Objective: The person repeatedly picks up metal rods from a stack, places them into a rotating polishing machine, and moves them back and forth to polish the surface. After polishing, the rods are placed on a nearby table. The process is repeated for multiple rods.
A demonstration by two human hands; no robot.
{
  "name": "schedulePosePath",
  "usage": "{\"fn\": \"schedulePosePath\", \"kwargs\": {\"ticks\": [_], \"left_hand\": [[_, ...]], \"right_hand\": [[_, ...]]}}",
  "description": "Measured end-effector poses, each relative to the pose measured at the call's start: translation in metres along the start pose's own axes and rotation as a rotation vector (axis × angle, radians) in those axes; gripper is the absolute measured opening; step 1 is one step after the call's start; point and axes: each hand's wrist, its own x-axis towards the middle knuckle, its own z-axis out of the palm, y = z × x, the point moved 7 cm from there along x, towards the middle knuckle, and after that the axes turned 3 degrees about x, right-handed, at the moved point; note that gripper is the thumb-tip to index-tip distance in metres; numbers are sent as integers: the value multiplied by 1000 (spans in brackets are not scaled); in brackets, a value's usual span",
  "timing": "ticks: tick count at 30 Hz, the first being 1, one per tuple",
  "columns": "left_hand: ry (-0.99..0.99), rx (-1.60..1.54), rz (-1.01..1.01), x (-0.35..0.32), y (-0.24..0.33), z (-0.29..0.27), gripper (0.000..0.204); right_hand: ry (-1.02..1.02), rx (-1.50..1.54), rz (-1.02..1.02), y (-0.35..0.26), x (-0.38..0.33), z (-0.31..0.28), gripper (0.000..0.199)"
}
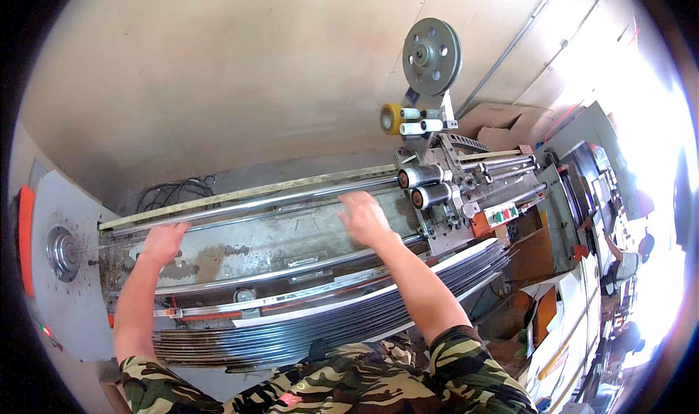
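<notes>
My left hand [163,241] reaches across the machine bed and closes over a long shiny metal tube [269,201] near its left end. Farther right, my right hand [364,216] lies on the same tube, fingers curled over it. The tube runs along the far side of the grey machine bed [291,235] toward two black rollers [428,184]. A stack of several long metal tubes [349,316] lies along the near edge, in front of my camouflage sleeves.
A grey spoked wheel [431,56] and a yellow tape roll [391,118] stand above the roller head. A control box with coloured buttons [502,214] sits at the right. Black cables [175,190] lie behind the bed. Another person [626,257] is at far right.
</notes>
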Motion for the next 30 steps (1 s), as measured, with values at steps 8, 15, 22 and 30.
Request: {"fn": "schedulePosePath", "kwargs": {"ticks": [8,15,22,30], "left_hand": [[-16,22,-230,-45,-111,40,23],[-55,113,-277,-54,-147,49,12],[139,-78,-157,-50,97,-43,26],[-356,-255,187,-104,301,45,29]], "right_hand": [[-257,-35,-42,-54,31,41,39],[-97,126,-71,-60,51,58,21],[32,270,-46,67,-73,-63,13],[-208,135,292,165,-291,-56,13]]}}
